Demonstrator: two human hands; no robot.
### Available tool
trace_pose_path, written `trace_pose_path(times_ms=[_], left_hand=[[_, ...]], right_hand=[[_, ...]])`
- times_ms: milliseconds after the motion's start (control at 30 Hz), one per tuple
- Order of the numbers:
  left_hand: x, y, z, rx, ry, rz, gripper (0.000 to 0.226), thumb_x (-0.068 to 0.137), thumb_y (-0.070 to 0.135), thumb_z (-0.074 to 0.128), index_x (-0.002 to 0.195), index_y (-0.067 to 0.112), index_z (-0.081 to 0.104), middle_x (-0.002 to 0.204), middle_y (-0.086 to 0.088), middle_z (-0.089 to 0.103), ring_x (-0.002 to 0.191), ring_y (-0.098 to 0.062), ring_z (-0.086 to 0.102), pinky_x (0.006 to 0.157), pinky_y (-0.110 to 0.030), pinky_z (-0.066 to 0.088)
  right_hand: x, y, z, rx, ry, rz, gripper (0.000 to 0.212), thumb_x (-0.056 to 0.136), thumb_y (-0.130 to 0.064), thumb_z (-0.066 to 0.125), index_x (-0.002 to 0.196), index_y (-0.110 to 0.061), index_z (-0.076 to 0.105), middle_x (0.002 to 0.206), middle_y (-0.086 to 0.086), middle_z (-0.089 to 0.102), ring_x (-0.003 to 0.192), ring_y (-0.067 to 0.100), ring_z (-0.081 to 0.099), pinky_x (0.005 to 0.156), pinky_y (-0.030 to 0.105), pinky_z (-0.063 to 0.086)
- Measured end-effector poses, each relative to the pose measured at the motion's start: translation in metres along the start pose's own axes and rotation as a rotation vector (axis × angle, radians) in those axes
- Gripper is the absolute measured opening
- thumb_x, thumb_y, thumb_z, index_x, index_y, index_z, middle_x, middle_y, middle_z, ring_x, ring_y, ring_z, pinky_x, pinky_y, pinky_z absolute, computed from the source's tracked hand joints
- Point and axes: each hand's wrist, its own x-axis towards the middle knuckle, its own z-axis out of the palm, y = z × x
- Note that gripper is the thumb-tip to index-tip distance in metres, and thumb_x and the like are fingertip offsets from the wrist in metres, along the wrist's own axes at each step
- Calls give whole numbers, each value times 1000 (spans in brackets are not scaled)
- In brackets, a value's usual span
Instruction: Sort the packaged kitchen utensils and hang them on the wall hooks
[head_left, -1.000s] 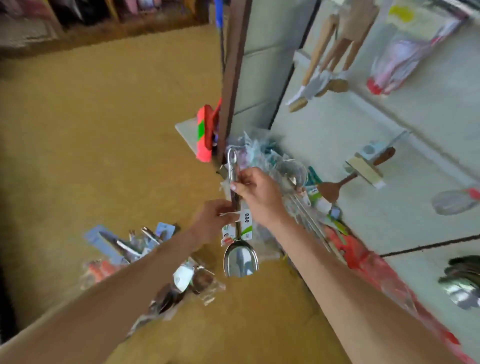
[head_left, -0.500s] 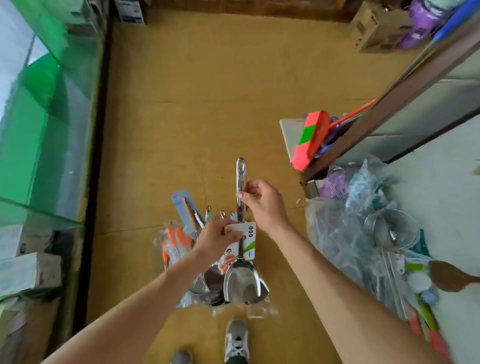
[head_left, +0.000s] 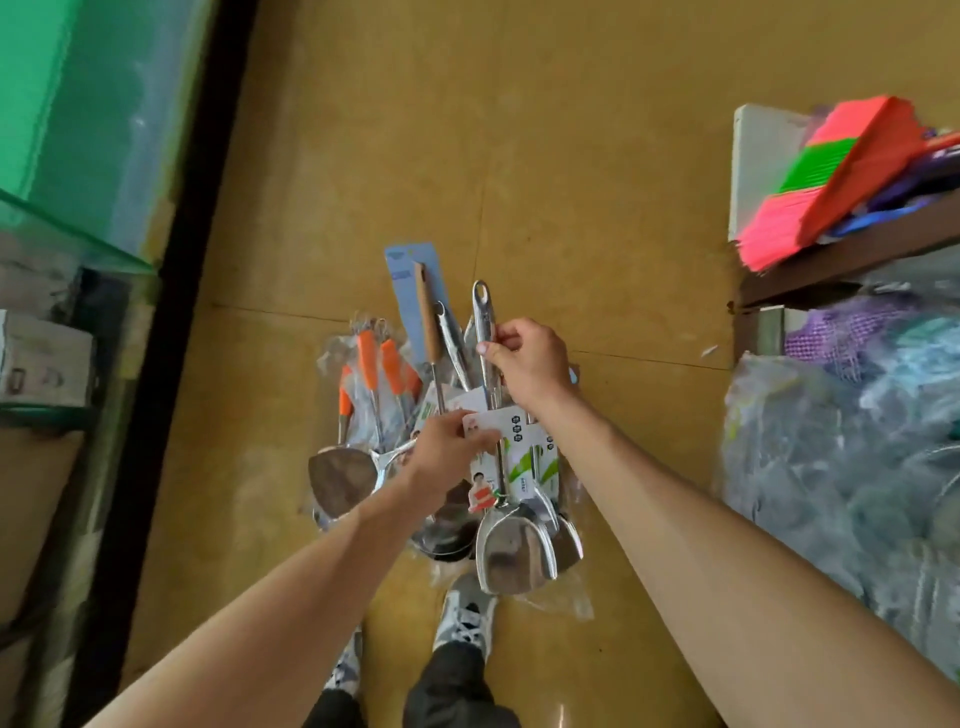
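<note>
Firstly, far left: green glass case (head_left: 78, 130), well apart from the work. No hazard judged.

Item, floor pile (head_left: 363, 415): packaged utensils in clear wrap, including orange-handled pieces (head_left: 370, 358), a wide steel turner (head_left: 340, 480) and a wooden-handled tool on a blue card (head_left: 415, 275). Not yet sorted, lying directly below the hands. Risk: a shoe (head_left: 465, 613) stands just beside the near edge, so a step forward could slip on loose wrap or crush packaging.

Item, left hand (head_left: 447, 452): thumb and fingers pinch the upper corner of the card label (head_left: 498, 423). Risk: the card looks thin, and a tug could tear it off the handle.

Item, steel scoop (head_left: 511, 551): the piece in hand, held above the pile, bowl towards the person, hanging hole (head_left: 482, 296) at the far end. A second scoop (head_left: 566, 535) shows just behind; whether it is held along with the first or lies on the floor cannot be told. If bundled, it might drop on lifting.

Item, right hand (head_left: 530, 364): curled round the scoop's handle, below the hole. Risk: polished steel, probably bowl-heavy; a slack grip would let it swing or slide.

Item, far right: pink-and-green broom head (head_left: 831, 176), with bagged stock (head_left: 831, 467) nearer the person. Wall hooks are out of view, and turning towards them could snag the scoop on either.
</note>
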Motion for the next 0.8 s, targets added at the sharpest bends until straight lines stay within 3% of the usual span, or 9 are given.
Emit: trace_pose_path(times_ms=[67, 200, 367, 533, 600, 700, 800], left_hand=[[16, -17, -2, -31, 6, -43, 4, 87, 14, 72, 85, 11, 70, 88, -11, 75, 84, -26, 70, 83, -44, 57], [43, -36, -6, -77, 58, -97, 8, 88, 16, 71, 90, 9, 71, 88, -8, 75, 72, -17, 70, 70, -34, 60], [66, -47, -7, -84, 170, -159, 10, 87, 15, 72, 78, 16, 68, 89, -18, 73, 73, -26, 63, 77, -55, 55], [72, -42, -10, -65, 246, -165, 10, 86, 17, 74, 90, 11, 67, 87, -13, 69, 70, -22, 61, 77, -51, 59], [72, -39, -11, -47, 242, -186, 19, 85, 16, 74, 100, 8, 67, 90, -10, 70, 70, -21, 62, 76, -49, 60], [70, -34, -13, 5, 282, -186, 32, 84, 18, 76, 111, 9, 64, 96, -8, 70, 69, -18, 63, 69, -36, 59], [63, -24, -16, 89, 321, -135, 42, 85, 23, 74, 122, 9, 59, 104, -7, 68, 80, -19, 63, 76, -33, 54]], right_hand=[[14, 12, 21, -44, -17, 28, 23, 90, -20, 71, 106, -4, 68, 90, 2, 65, 83, 19, 61, 73, 29, 49], [39, 30, 56, -109, 2, 43, 23, 87, -22, 73, 102, -5, 70, 97, 9, 72, 91, 26, 66, 80, 38, 52], [52, 46, 78, -177, -5, 73, 25, 86, -22, 72, 108, -10, 68, 103, 7, 71, 95, 26, 66, 84, 38, 53], [51, 47, 78, -219, -46, 63, 24, 89, -17, 67, 112, -11, 67, 105, 5, 70, 96, 23, 65, 80, 31, 50], [50, 43, 75, -236, -62, 56, 24, 89, -17, 66, 113, -13, 66, 104, 3, 70, 95, 22, 65, 79, 30, 50], [45, 37, 69, -254, -73, 48, 25, 90, -17, 65, 114, -14, 66, 104, 2, 69, 97, 22, 64, 80, 31, 50], [38, 31, 62, -268, -88, 32, 27, 92, -22, 63, 117, -14, 64, 110, 3, 68, 101, 24, 63, 83, 34, 51]])
